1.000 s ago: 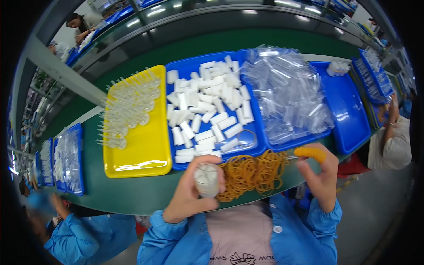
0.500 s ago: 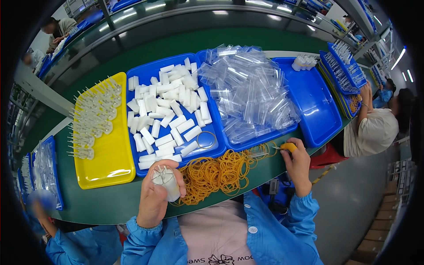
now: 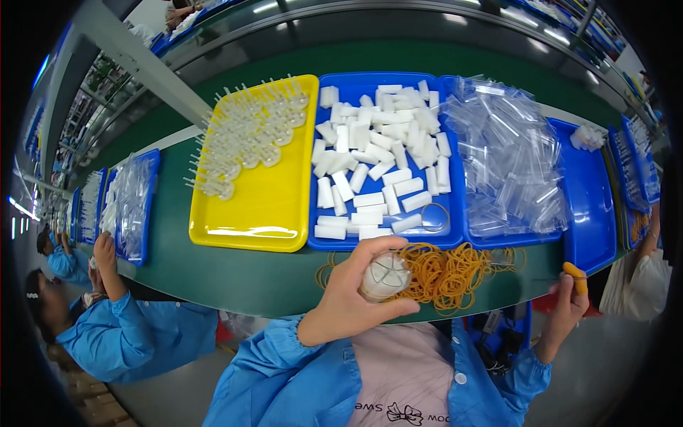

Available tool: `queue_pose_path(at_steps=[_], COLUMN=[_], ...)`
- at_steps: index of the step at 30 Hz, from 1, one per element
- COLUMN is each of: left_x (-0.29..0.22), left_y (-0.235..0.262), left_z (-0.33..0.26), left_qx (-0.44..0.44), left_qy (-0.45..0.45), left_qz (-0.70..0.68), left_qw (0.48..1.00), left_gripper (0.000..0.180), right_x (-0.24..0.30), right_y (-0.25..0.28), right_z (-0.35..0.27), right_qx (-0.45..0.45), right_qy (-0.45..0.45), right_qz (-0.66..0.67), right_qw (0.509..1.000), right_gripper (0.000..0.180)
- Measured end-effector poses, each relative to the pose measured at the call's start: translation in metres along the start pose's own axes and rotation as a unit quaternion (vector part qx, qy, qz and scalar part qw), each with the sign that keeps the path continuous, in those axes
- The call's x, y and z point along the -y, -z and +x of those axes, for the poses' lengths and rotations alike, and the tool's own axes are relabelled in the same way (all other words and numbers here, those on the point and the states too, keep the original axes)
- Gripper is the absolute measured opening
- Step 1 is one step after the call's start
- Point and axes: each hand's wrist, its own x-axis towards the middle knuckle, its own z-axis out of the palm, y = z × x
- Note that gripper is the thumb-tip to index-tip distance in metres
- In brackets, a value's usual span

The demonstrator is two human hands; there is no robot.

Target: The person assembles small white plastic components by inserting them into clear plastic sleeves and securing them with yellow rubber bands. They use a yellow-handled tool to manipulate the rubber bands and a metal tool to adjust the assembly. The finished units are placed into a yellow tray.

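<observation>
My left hand (image 3: 348,290) is curled around a white cylindrical bundle (image 3: 385,277), thumb and fingers on either side of it. Thin dark lines cross on the end of the bundle that faces up. Beside it lies a heap of orange rubber bands (image 3: 448,279) along the near table edge. Off to the right, my right hand (image 3: 562,317) grips a tool with an orange-yellow handle (image 3: 575,278). A thin shaft seems to point left from that handle; its tip is too fine to make out.
Across the table stand a yellow tray (image 3: 249,220) of white-stemmed clear pieces, a blue tray (image 3: 363,183) of white blocks, a heap of clear plastic sleeves (image 3: 501,156), and a blue tray (image 3: 590,213) with a small white cluster. Co-workers sit left (image 3: 142,334) and right (image 3: 635,277).
The whole view has swung left, so the trays appear farther right. My right hand has drawn the tool away from the rubber bands. My left hand has turned and its fingers have shifted around the bundle.
</observation>
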Motion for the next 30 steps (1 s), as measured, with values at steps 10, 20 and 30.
queue_pose_path(at_steps=[10,20,30], left_x=[-0.005,-0.007,-0.008], left_y=[0.008,0.005,0.003], left_z=[0.001,0.0,0.001], left_qx=[0.038,0.041,0.118], left_qy=[0.025,-0.004,0.139], left_qz=[0.009,0.086,-0.17], left_qw=[0.999,0.995,0.968], left_gripper=[0.052,0.054,0.032], right_x=[-0.011,-0.006,0.047], right_y=[-0.005,-0.008,-0.041], right_z=[0.005,0.0,-0.024], right_qx=[0.124,0.094,0.125], right_qy=[0.042,0.066,0.026], right_qz=[-0.171,-0.147,0.195], right_qw=[0.977,0.982,0.972], right_gripper=[0.014,0.017,0.037])
